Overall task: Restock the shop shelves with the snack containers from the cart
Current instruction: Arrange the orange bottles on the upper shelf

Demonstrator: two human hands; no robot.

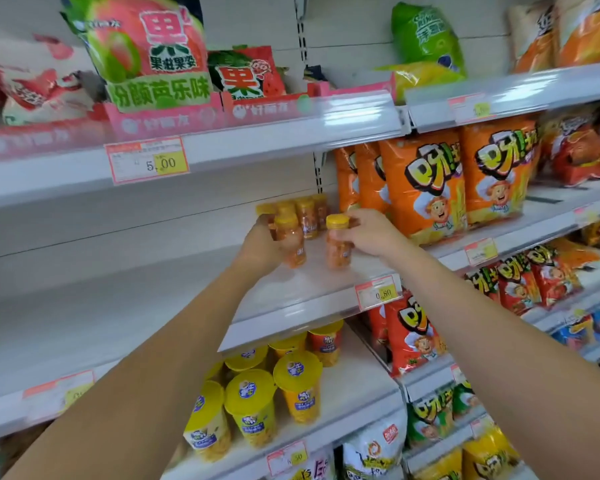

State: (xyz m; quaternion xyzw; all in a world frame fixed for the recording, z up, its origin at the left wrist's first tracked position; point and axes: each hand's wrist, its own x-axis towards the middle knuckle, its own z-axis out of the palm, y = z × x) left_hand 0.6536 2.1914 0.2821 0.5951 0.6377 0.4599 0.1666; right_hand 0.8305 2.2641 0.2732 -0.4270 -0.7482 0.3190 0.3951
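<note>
Both my arms reach up to the middle shelf (pixel 309 289). My left hand (pixel 260 245) grips a small clear snack jar (pixel 291 242) with a yellow lid and orange contents, standing on the shelf. My right hand (pixel 368 233) holds a second jar of the same kind (pixel 338 240) just to the right, also upright on the shelf. Behind them, several more such jars (pixel 307 213) stand in a row near the shelf's back. The cart is out of view.
Orange snack bags (pixel 426 188) fill the shelf right of the jars. Yellow-lidded cups (pixel 274 393) stand on the shelf below. Pink and green candy bags (pixel 146 50) sit on the shelf above. The middle shelf is bare to the left of my hands. Price tags line the shelf edges.
</note>
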